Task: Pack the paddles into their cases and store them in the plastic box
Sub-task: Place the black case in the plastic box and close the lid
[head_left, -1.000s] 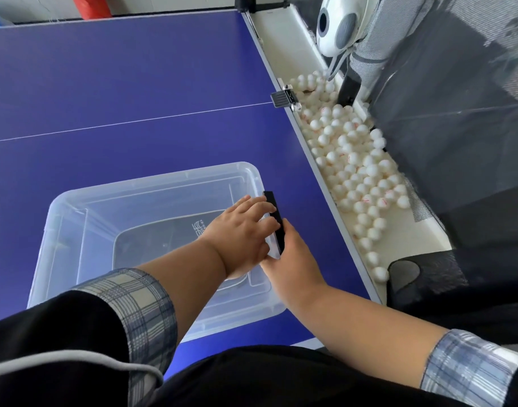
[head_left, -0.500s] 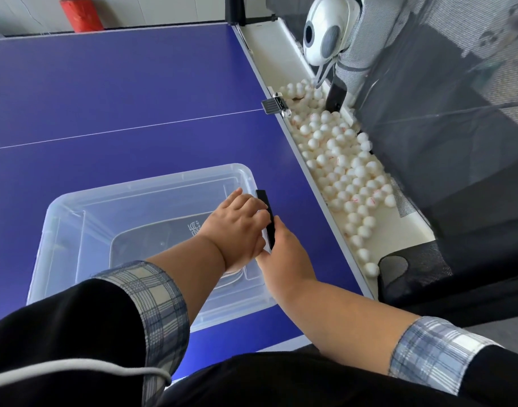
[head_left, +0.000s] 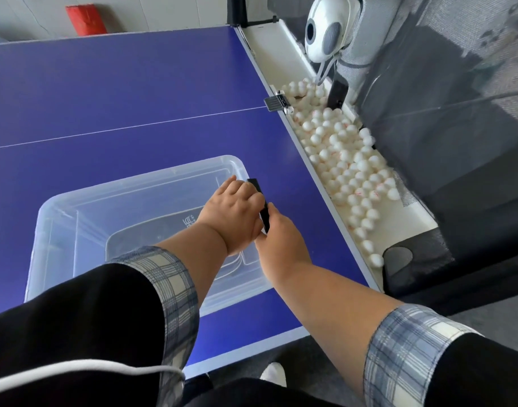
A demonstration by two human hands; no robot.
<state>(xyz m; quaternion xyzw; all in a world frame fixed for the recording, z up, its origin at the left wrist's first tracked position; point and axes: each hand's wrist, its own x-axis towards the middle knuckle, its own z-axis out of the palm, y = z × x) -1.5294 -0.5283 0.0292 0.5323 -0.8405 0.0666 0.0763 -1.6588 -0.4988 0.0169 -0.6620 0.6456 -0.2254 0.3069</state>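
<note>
You gripped a thin black paddle case (head_left: 263, 208) edge-up between your left hand (head_left: 232, 214) and right hand (head_left: 278, 240), over the right rim of the clear plastic storage box (head_left: 75, 207) (likely so it slots in beside the dark case (head_left: 152, 235) lying inside).

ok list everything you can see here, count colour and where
table: one, blue with a white line, fills the left
plastic box: one, clear, on the table near its front edge
dark case: one, lying flat inside the box
black case: one, on edge at the box's right rim, between both hands
balls: many, white, in the white tray along the table's right edge
ball machine: one, white and grey, top right
red object: one, beyond the table, top left
left hand: on the black case
right hand: on the black case
</note>
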